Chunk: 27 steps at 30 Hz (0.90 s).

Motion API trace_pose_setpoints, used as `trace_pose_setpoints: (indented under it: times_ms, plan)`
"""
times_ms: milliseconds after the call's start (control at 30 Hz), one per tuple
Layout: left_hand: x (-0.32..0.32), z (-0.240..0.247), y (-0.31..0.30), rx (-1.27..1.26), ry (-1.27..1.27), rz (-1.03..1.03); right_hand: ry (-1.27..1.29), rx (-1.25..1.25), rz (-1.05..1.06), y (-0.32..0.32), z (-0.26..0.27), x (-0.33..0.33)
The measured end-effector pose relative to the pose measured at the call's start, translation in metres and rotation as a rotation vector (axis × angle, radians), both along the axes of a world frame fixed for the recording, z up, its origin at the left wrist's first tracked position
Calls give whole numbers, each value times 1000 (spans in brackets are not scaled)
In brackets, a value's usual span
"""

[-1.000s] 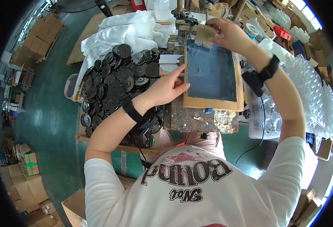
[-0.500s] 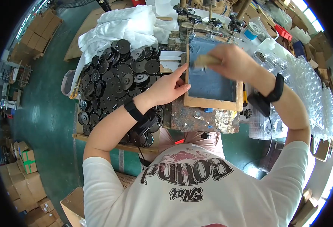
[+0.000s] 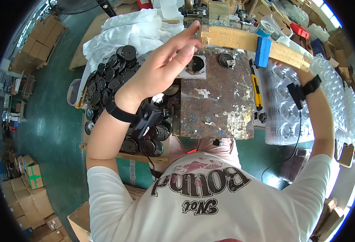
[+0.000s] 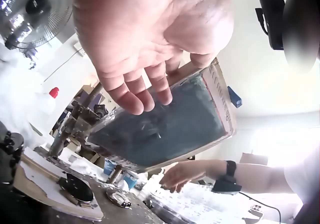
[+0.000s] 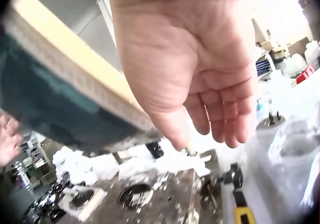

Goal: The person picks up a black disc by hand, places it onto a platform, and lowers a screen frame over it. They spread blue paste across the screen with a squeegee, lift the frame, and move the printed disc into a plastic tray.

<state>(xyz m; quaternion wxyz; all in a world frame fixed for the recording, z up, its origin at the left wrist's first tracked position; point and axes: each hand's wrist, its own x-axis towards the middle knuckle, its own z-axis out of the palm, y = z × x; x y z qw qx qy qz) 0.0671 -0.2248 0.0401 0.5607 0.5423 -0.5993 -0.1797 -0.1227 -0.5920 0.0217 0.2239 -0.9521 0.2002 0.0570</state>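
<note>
White tee [image 3: 201,201] with a black "Not Bound" print, plus black wrist straps [image 3: 119,113] that carried small cabled cameras [image 3: 147,119].

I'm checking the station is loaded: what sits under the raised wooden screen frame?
Under the screen frame lies a paint-stained base plate with two black discs: the left disc in a white holder, the right disc beside it. The plate's far edge is hidden by the frame.
</note>
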Motion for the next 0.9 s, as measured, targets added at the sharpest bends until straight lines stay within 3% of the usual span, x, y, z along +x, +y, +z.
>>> trace_pose_setpoints:
  times_ms: [67,133,200,267,333,400,467,667,767,900]
  plan:
    - [6,-1,4,40,15,17,154,-331,49,58,-11,6]
    - [16,-5,10,122,52,49,247,-231,145,82,-32,38]
    - [40,-21,10,262,-73,145,-345,-89,124,91,-101,63]
    - [65,-43,11,396,-203,243,-59,-316,358,141,-68,93]
    - [84,-66,14,548,-603,269,-55,-200,282,175,-54,118]
    - [85,-82,18,546,-703,264,-46,-88,192,187,-51,129]
    - [81,-92,18,533,-888,251,-113,-63,216,186,-57,134]
    - [78,-90,14,595,-843,263,-245,-175,190,154,-54,104]
    - [80,-85,10,664,-823,254,-144,121,61,142,-27,65]
    - [79,-74,5,721,-790,257,-99,-128,-32,62,-53,25]
